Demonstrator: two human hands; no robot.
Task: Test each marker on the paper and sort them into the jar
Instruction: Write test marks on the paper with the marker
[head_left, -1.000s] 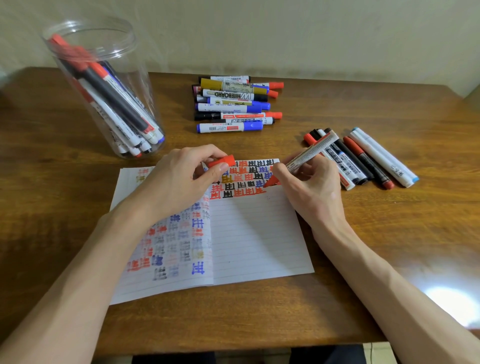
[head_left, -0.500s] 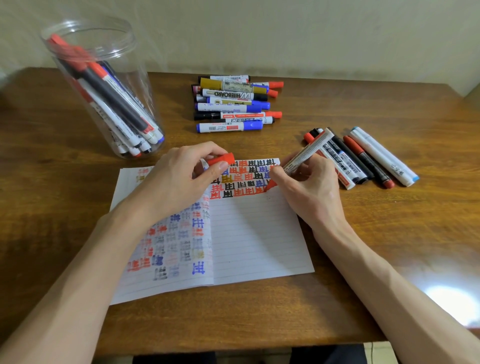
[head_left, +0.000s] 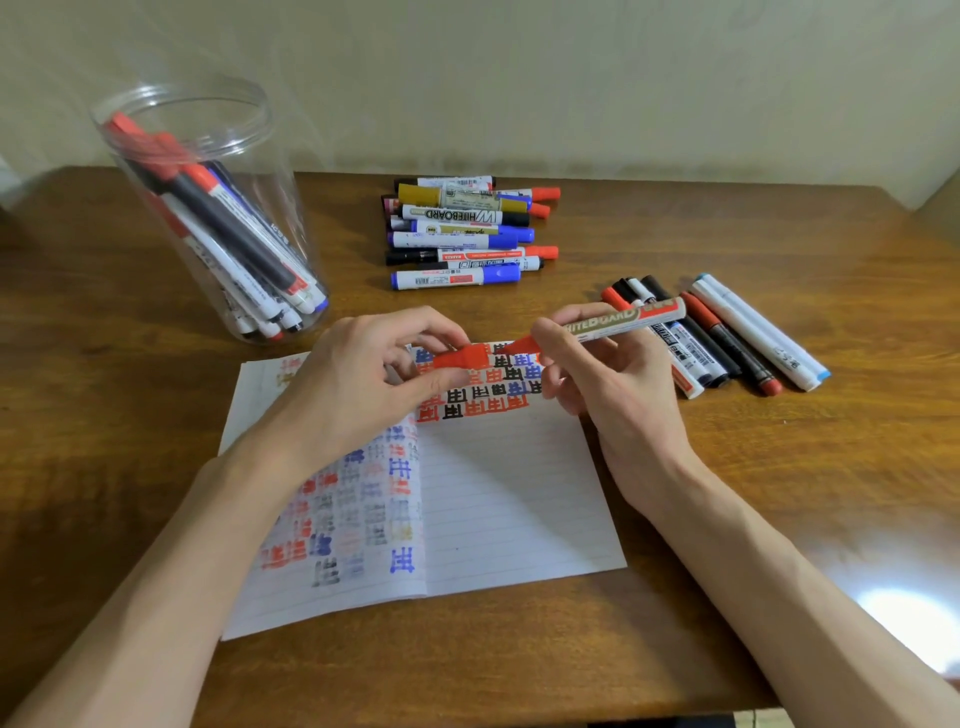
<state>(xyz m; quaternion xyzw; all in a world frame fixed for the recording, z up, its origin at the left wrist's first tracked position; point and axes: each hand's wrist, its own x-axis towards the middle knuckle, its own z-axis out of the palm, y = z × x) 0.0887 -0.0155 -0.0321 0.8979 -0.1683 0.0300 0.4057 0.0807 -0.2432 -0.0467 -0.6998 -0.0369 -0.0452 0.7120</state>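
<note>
Glossy wooden table (head_left: 779, 493), clear plastic jar (head_left: 270, 218)

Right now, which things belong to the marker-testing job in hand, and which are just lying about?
In hand: red marker, held by the right hand; red cap, pinched by the left hand; paper; jar.
Lying about, untouched: far pile of markers; row of markers at right.

I see a home desk: wooden table (head_left: 727, 493) against a plain cream wall (head_left: 519, 78), bearing lined paper (head_left: 509, 493) and markers (head_left: 462, 234).
</note>
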